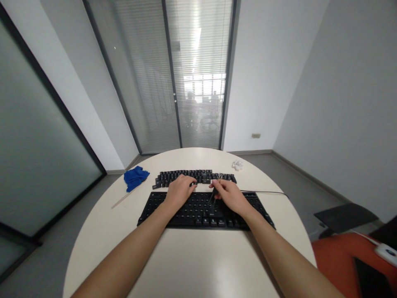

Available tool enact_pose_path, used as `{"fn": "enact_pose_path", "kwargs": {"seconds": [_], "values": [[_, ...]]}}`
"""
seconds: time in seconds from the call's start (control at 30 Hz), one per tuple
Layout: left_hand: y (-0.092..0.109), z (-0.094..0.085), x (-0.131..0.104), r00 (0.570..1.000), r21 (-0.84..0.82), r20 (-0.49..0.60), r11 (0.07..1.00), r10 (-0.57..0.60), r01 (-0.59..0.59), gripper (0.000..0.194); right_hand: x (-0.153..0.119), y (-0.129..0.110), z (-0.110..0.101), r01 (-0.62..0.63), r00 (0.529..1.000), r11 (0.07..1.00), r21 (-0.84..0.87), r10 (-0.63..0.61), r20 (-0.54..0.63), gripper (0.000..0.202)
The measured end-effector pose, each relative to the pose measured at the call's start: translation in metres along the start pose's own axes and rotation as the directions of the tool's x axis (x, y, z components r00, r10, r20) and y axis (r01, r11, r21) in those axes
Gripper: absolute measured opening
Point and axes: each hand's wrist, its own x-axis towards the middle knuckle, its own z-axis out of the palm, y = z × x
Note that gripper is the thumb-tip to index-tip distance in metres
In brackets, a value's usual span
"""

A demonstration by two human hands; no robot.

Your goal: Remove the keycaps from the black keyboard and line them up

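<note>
A black keyboard base (198,211) lies on the white round table, most of its keycaps off and a few in place along its near edge. Loose black keycaps (176,176) stand in rows just beyond it. My left hand (180,191) is over the base's far edge, its fingers closed round a small dark piece, perhaps a keycap. Above the base's right half, my right hand (228,193) grips a thin wire tool (212,200), its wire ends pointing down at the keyboard.
A blue cloth (135,178) and a thin wooden stick (125,198) lie at the left. Crumpled white paper (237,165) sits at the back right. A black cable (266,192) runs off the table's right edge. An orange chair (344,260) stands at the lower right.
</note>
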Motion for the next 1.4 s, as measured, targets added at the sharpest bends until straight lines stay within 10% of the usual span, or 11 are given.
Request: {"fn": "enact_pose_path", "kwargs": {"seconds": [0.83, 1.4], "values": [[0.004, 0.013, 0.016, 0.984, 0.192, 0.125, 0.976, -0.125, 0.099, 0.014, -0.002, 0.000, 0.001, 0.046, 0.998, 0.998, 0.039, -0.047, 0.036, 0.047], [0.021, -0.015, -0.055, 0.971, -0.288, 0.131, 0.945, 0.199, -0.155, 0.031, -0.015, -0.016, 0.013, 0.175, 0.960, 0.984, 0.018, -0.175, 0.219, 0.042]]}}
